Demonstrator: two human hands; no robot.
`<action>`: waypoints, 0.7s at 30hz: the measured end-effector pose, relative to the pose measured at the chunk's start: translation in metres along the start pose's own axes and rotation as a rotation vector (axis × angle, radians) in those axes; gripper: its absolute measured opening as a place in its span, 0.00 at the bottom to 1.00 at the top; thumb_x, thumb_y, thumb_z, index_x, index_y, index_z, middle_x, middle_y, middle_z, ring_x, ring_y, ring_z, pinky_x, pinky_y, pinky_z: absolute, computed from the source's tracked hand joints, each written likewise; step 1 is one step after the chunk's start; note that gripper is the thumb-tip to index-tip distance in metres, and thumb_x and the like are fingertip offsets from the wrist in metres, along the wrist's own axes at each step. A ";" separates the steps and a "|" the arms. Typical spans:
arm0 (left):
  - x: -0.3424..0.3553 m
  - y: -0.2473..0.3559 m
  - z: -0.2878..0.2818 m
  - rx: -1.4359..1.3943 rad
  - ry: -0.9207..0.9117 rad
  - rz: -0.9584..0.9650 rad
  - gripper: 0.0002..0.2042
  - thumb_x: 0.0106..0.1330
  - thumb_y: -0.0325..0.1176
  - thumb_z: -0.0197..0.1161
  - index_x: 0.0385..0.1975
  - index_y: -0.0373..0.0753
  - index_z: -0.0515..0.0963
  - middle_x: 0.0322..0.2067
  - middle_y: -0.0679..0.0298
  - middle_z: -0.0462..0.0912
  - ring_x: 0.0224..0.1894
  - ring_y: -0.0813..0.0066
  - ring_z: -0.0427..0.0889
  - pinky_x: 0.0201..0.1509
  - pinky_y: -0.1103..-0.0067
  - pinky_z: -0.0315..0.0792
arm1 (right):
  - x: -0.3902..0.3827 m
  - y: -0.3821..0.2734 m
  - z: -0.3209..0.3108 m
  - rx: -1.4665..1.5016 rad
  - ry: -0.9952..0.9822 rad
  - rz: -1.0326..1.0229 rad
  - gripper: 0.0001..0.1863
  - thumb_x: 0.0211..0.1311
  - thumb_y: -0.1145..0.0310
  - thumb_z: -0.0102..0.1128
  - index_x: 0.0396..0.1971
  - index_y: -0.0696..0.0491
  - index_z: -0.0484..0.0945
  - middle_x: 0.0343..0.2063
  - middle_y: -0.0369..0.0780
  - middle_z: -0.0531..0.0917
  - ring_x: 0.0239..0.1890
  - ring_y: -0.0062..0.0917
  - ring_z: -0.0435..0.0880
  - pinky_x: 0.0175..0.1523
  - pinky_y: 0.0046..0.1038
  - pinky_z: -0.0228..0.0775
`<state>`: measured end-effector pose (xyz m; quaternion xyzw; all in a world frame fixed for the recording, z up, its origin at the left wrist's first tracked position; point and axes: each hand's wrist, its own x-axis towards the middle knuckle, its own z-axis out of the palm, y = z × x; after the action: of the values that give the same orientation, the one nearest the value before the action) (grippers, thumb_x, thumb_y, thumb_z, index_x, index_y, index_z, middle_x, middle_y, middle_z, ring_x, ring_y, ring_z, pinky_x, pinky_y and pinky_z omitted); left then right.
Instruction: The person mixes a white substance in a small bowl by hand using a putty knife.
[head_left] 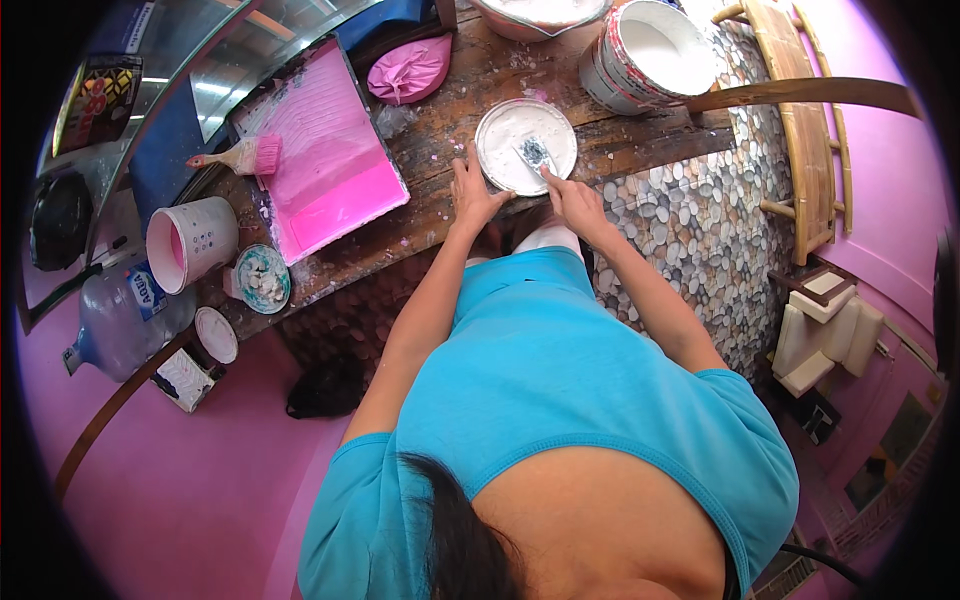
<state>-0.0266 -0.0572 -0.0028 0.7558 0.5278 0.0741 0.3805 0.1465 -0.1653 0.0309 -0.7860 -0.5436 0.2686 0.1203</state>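
A round white tub (484,171) of pale paste stands near the front edge of the wooden table. My left hand (474,194) clasps its left side, with the thumb at the near rim and the fingers along the far side. Between the closed fingers of my right hand (580,210) is a putty knife (536,153). Its broad, smeared blade lies over the paste inside the rim. Most of the knife's handle is hidden by my fingers.
Left on the table are a pink paint tray (330,130), a brush (245,156), a paint-stained bucket (200,240) and a small dish (262,278). A pink bag (410,70) and paint pails (650,55) stand behind. A bamboo bench (795,130) is at the right wall.
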 end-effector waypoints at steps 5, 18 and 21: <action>0.001 0.002 -0.001 -0.004 -0.012 -0.017 0.61 0.32 0.38 0.82 0.69 0.41 0.45 0.48 0.50 0.63 0.51 0.48 0.70 0.54 0.62 0.67 | 0.001 -0.009 -0.005 -0.003 -0.037 0.069 0.20 0.65 0.64 0.49 0.56 0.42 0.74 0.31 0.53 0.82 0.36 0.50 0.81 0.43 0.48 0.71; 0.001 0.003 -0.003 0.003 0.018 0.029 0.62 0.32 0.39 0.82 0.69 0.43 0.45 0.47 0.49 0.64 0.48 0.45 0.73 0.51 0.60 0.70 | 0.032 -0.033 -0.040 0.046 0.066 0.072 0.19 0.64 0.64 0.48 0.53 0.47 0.77 0.35 0.54 0.82 0.39 0.49 0.81 0.47 0.46 0.71; 0.001 0.004 -0.003 0.010 0.019 0.025 0.62 0.32 0.39 0.82 0.69 0.43 0.45 0.47 0.49 0.64 0.48 0.45 0.73 0.51 0.60 0.70 | 0.022 -0.035 -0.023 0.018 0.099 0.088 0.18 0.64 0.64 0.48 0.53 0.47 0.77 0.35 0.53 0.83 0.39 0.48 0.81 0.48 0.46 0.71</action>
<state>-0.0248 -0.0550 0.0010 0.7636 0.5221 0.0834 0.3707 0.1369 -0.1293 0.0603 -0.8204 -0.4996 0.2391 0.1422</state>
